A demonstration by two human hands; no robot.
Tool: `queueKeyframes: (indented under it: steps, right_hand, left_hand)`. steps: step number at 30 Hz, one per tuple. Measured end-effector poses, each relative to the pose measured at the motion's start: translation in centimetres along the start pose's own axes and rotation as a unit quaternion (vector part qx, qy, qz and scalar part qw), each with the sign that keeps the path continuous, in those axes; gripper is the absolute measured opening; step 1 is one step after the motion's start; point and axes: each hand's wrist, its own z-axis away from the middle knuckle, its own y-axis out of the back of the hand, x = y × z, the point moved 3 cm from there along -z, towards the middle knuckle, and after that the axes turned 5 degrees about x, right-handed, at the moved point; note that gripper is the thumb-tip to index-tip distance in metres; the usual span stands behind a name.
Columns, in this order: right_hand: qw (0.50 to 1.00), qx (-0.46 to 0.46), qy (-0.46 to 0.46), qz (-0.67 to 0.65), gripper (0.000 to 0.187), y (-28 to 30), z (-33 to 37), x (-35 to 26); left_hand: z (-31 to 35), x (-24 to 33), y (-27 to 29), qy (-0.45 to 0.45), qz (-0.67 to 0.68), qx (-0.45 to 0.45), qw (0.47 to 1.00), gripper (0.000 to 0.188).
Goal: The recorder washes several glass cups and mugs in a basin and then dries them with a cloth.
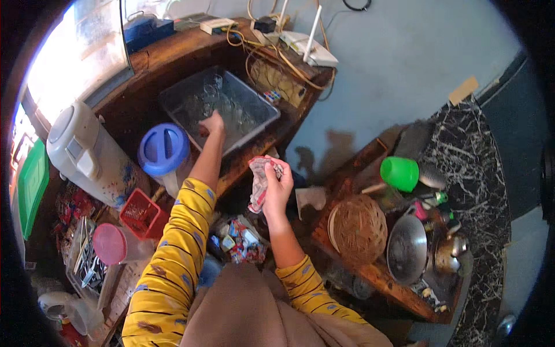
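My left hand [212, 124] reaches down into a dark grey plastic tub [254, 128]. Its fingers are curled together, and what they hold, if anything, is hidden. Clear, glass-like shapes [215, 82] lie in the tub beyond this hand, too faint to name surely. In front of my body, my right hand [279, 189] is closed on a crumpled cloth [258, 186] with a pale pattern and red edges. The cloth hangs below the fingers, apart from the tub.
Left of the tub stand a blue-lidded pitcher [164, 149], a white vacuum flask [84, 153] and a red basket [140, 214]. A white router [309, 49] with cables sits behind. On the right, a wooden table [378, 276] bears a woven basket [361, 231], wok [406, 250] and green cup [399, 173].
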Motion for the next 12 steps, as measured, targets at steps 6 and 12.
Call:
queueKeyframes:
  steps: [6, 12]
  right_hand:
    - [0.989, -0.108, -0.044, 0.09, 0.009, 5.9, 5.1, -6.4]
    - [0.902, -0.318, 0.103, 0.272, 0.035, 6.4, 10.7, -8.1]
  left_hand:
    - [16.2, -0.8, 10.9, -0.084, 0.343, -0.631, 0.69, 0.052]
    - [19.1, -12.0, 24.7, -0.127, 0.146, -0.698, 0.689, 0.06]
